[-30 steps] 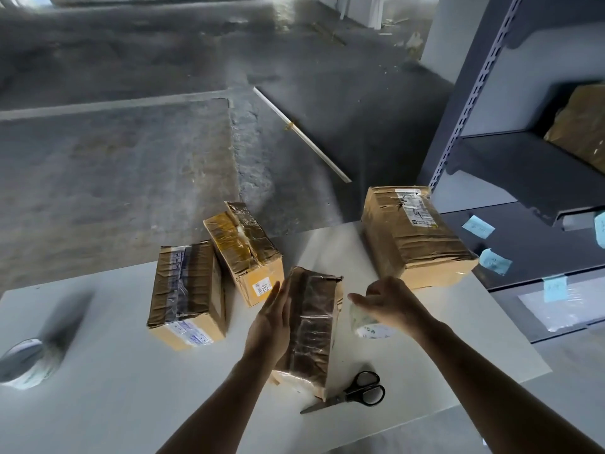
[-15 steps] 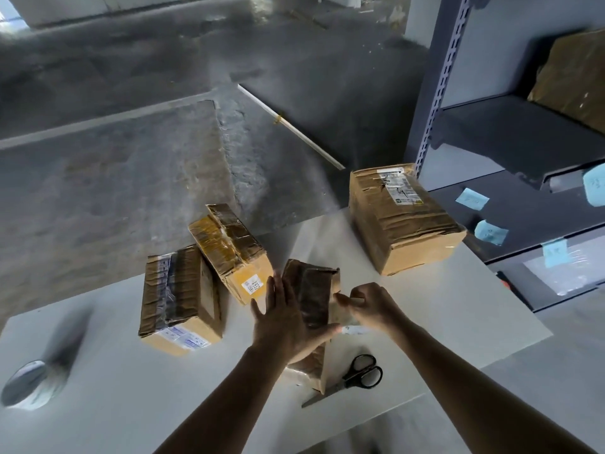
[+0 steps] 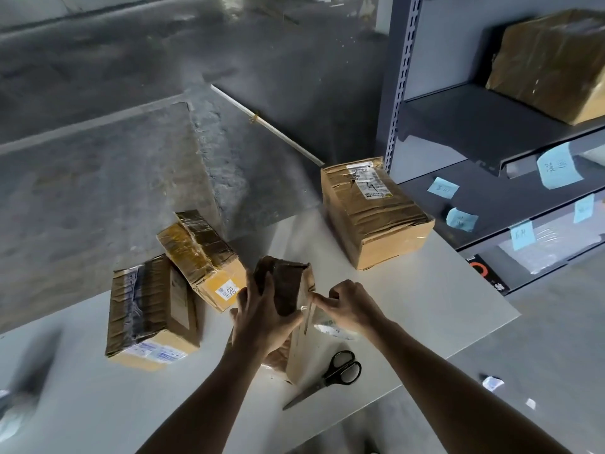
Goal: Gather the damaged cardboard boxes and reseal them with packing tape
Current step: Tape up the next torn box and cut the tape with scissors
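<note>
A narrow taped cardboard box (image 3: 296, 326) stands on edge at the middle of the white table (image 3: 425, 309). My left hand (image 3: 262, 317) grips its top and left face. My right hand (image 3: 348, 306) presses a strip of clear tape (image 3: 322, 322) against the box's right side, fingers pinched on the tape. Three more taped boxes lie on the table: a dark one (image 3: 152, 311) at the left, a yellowish one (image 3: 203, 253) leaning beside it, and a large one (image 3: 373, 209) at the back right. A tape roll (image 3: 13, 417) is blurred at the far left edge.
Black scissors (image 3: 330, 376) lie shut near the table's front edge, just right of the held box. A grey metal shelf rack (image 3: 491, 126) with blue sticky notes stands to the right, holding another cardboard box (image 3: 550, 63). Concrete floor lies beyond the table.
My left hand has shifted from the box's side onto its top. My right hand has brought the tape strip against the box's right face. The view has tilted toward the shelf.
</note>
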`<state>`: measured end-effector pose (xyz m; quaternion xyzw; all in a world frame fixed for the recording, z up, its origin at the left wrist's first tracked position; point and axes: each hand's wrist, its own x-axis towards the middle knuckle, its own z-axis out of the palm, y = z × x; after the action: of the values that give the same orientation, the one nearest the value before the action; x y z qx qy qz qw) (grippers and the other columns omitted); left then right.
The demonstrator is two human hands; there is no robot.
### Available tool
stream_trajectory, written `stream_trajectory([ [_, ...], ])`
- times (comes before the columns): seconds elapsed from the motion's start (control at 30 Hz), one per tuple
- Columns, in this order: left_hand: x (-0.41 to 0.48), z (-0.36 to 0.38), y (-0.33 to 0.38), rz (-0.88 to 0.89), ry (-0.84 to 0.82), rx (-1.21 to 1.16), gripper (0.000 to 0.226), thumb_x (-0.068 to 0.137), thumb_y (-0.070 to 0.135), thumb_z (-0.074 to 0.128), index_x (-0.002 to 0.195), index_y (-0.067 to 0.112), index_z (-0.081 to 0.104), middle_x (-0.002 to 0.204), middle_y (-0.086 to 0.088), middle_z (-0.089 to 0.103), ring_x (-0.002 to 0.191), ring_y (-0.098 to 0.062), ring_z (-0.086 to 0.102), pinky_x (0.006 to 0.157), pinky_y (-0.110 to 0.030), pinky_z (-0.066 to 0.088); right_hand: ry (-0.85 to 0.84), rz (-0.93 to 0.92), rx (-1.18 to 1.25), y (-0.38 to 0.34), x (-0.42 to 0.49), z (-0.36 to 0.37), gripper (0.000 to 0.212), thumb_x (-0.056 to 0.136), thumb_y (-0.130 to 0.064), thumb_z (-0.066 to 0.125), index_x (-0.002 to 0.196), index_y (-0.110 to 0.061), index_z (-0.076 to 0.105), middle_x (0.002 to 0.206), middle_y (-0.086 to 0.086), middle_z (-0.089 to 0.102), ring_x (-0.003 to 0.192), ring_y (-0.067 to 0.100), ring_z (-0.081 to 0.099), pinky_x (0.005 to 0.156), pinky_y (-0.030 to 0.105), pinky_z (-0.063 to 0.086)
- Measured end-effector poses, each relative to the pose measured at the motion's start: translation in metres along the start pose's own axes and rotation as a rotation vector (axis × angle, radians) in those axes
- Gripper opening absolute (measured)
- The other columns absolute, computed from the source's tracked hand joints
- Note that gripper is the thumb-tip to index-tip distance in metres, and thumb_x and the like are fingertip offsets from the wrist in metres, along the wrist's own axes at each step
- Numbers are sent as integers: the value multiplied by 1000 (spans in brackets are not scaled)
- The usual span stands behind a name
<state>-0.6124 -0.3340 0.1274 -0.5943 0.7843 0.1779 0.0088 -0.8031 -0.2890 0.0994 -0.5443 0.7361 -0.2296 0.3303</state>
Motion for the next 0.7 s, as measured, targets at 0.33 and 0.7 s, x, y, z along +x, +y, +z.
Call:
stream_trajectory([
  [0.33,15,-9,-5,191,-57,46,107,79,71,61,157,29,1,163,-2,-21,150,-35,-1,114,-64,20,-96,123,11,11,-6,-6,73,85,-68,60,45,-15,30,44,-1,30,41,12,27,54,32,27],
  [0.7,36,-29,-3,236,-199,36,103,75,61,73,154,40,11,158,-3,9,148,-38,7,117,-61,6,-248,226,211,11,-35,-11,59,95,-45,59,99,14,61,79,23,58,70,17,47,63,27,33],
])
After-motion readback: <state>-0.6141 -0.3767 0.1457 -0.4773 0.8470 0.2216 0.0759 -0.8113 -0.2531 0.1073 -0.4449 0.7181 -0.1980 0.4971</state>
